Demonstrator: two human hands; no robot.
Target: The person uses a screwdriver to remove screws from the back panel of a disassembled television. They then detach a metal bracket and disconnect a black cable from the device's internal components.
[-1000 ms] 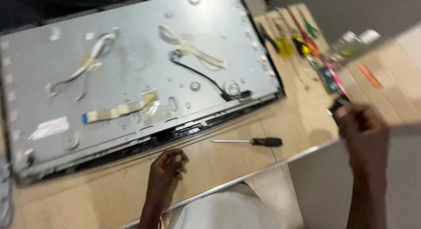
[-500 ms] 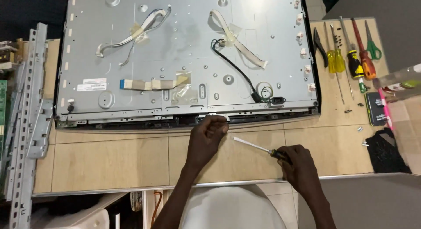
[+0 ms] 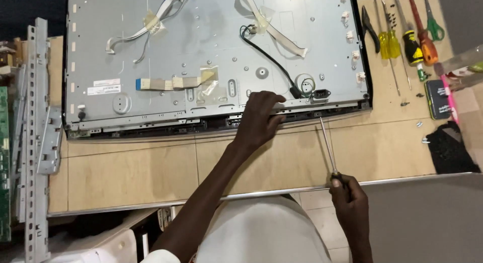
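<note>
A: Scanning from the left edge: a green circuit board [image 3: 4,162] is cut off by the frame, only a sliver showing. Beside it a grey perforated metal bracket [image 3: 36,142] stands on end along the wooden table [image 3: 131,175]; its lower end runs out of view.

B: And the panel?

A: Flat-screen metal back panel [image 3: 211,56], lying face-down on the table. Top edge cropped. Taped ribbon cables [image 3: 173,83] and a black cable [image 3: 266,56] lie on it. What sits in the dark strip along its near edge is hard to make out.

B: Left hand?

A: Left hand [image 3: 259,119] reaches forward from the lower centre, forearm stretched diagonally, palm down. Fingers are curled over the panel's near edge and resting on it; fingertips partly hidden past the rim. Nothing gripped that I can see.

B: Right hand?

A: Right hand [image 3: 349,197] low, near the table's metal front edge, wrist running out of frame at the bottom. Fist closed around the handle of a screwdriver [image 3: 328,147]; handle almost wholly hidden in the fist. The shaft points up and slightly left, tip just at the panel's near edge; contact cannot be told.

B: Further right?

A: A row of hand tools [image 3: 410,36] lies on the table, tops cropped. Below them, a small dark case [image 3: 436,99] and a black cloth [image 3: 450,152]. Loose screws [image 3: 420,124] are small, hard to resolve.
</note>
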